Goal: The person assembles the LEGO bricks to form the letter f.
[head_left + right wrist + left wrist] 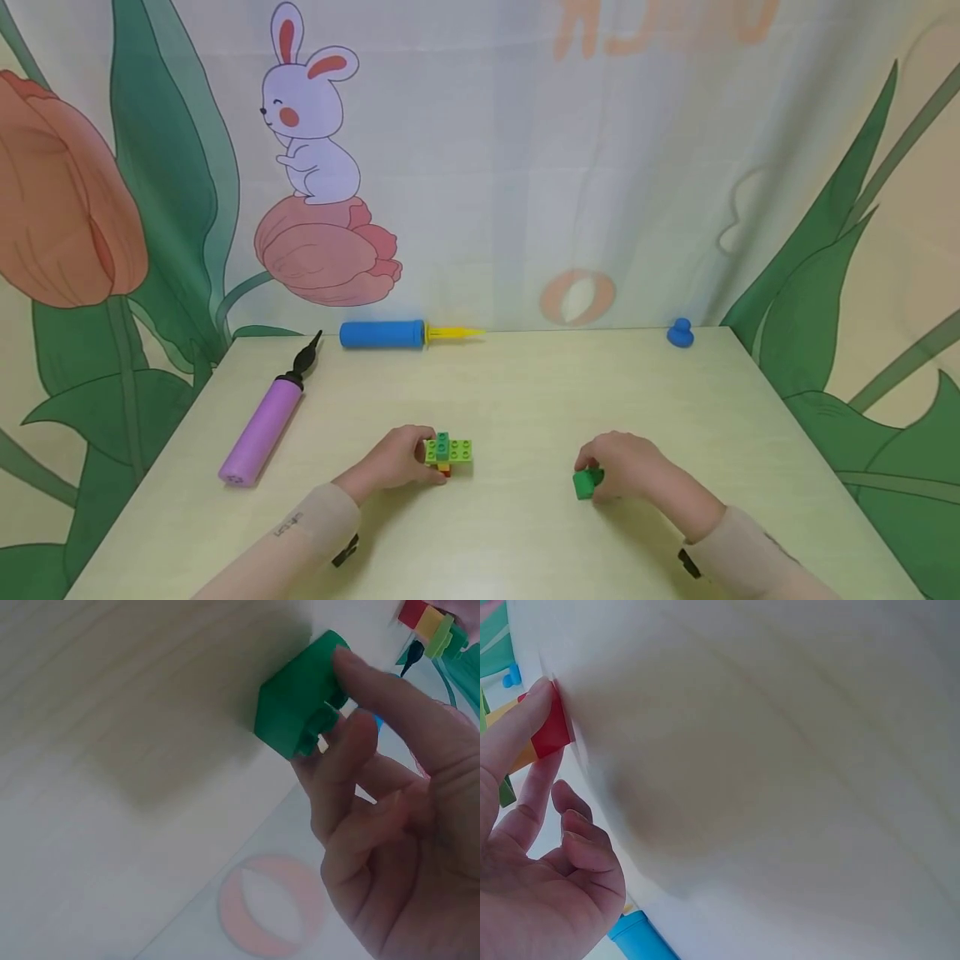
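Note:
My left hand (393,458) pinches a small stack of toy building blocks (461,451) left of the table's middle. In the left wrist view the thumb and a finger lie on either side of its red bottom block (553,729), with a yellow-orange block above it. On top, the head view shows a wide lime-green block crossed by a darker green one. To the right, my right hand (628,465) holds a green building block (289,712) between thumb and fingers. Its studs face the palm, and part of it is hidden by the fingers.
A purple hand pump (262,429) with a black nozzle lies at the left of the table (517,392). Along the back edge lies a blue pump (382,334) with a yellow nozzle. A small blue knob-shaped piece (680,333) sits at the back right, before a printed curtain (465,167).

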The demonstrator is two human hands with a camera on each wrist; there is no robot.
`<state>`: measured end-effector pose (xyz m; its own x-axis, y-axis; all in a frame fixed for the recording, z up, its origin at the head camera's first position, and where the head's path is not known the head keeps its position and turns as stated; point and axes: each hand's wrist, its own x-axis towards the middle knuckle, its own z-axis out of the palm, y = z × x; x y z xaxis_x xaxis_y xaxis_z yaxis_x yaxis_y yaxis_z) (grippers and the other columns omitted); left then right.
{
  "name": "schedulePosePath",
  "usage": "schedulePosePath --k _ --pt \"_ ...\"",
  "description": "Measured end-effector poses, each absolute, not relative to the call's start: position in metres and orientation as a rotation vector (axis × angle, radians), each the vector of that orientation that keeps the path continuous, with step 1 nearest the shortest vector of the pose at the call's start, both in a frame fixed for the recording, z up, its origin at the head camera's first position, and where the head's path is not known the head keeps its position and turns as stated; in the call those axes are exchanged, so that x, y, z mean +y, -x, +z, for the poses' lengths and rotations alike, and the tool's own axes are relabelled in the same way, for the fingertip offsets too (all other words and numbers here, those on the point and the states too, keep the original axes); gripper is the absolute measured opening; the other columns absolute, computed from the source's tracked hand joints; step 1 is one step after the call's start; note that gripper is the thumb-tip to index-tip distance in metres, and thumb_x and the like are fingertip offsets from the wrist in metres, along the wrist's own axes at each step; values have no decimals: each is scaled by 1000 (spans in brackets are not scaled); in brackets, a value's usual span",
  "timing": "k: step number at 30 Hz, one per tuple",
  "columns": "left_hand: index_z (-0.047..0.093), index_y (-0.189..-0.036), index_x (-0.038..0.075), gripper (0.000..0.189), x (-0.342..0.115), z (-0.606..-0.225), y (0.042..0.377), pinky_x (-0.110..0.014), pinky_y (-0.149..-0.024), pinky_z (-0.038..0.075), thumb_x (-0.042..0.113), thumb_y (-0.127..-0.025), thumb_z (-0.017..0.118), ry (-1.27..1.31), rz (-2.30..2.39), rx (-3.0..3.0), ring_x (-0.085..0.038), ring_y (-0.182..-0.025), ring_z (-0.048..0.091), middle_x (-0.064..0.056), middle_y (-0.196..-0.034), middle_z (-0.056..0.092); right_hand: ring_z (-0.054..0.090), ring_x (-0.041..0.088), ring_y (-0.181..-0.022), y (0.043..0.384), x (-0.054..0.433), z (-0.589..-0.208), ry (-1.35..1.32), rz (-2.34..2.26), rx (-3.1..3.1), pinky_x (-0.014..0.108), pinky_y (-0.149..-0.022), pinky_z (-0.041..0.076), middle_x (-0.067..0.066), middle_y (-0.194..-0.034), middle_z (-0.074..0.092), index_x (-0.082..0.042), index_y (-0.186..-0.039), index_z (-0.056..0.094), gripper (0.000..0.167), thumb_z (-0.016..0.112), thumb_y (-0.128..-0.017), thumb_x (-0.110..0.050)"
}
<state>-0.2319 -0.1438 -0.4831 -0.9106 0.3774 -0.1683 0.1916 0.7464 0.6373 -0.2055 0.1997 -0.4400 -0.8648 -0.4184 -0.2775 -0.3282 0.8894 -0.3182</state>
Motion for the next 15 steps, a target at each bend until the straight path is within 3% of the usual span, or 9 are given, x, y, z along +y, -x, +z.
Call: schedulePosePath --k 3,7,9,11,12,15 --pt "60 -103 8 43 -144 -484 232 -33 -64 36 21 -72 86 -427 932 2657 -18 -75 47 -5 -77 51 57 18 -88 207 197 -444 659 -358 2721 41 -75 47 -5 -100 62 -19 -101 73 35 80 -73 1" --pt "61 -106 8 45 -145 -485 232 -33 -64 37 23 -72 86 -433 934 2651 -18 -75 47 -4 -77 51 61 20 -94 209 192 -445 762 -342 2789 33 -64 48 -1 -114 58 -20 -111 71 49 69 -76 15" --pt "61 -106 8 45 -145 -486 233 -33 -63 37 23 -72 86 -437 932 2649 -18 -75 47 -4 -76 51 61 18 -84 210 190 -445 698 -345 2854 30 -56 45 -1 -110 57 -18 -111 69 37 70 -82 6" --pt "61 -106 8 45 -146 -486 233 -32 -63 37 24 -72 86 -438 932 2646 -18 -74 47 -3 -76 51 57 16 -71 212 189 -444 545 -373 2909 29 -53 42 -1 -95 58 -13 -103 67 18 72 -86 -13" --pt "61 -105 9 44 -146 -486 233 -32 -62 36 24 -72 86 -438 936 2644 -17 -74 47 -4 -76 51 54 15 -66 212 189 -444 458 -377 2922 29 -52 40 -2 -87 58 -13 -98 65 17 72 -88 -24" --pt "60 -103 9 43 -147 -486 234 -32 -61 36 23 -72 86 -446 948 2642 -17 -73 47 -4 -75 51 47 14 -55 212 188 -443 242 -294 2887 30 -50 35 -2 -66 52 -13 -82 60 44 62 -87 -57"
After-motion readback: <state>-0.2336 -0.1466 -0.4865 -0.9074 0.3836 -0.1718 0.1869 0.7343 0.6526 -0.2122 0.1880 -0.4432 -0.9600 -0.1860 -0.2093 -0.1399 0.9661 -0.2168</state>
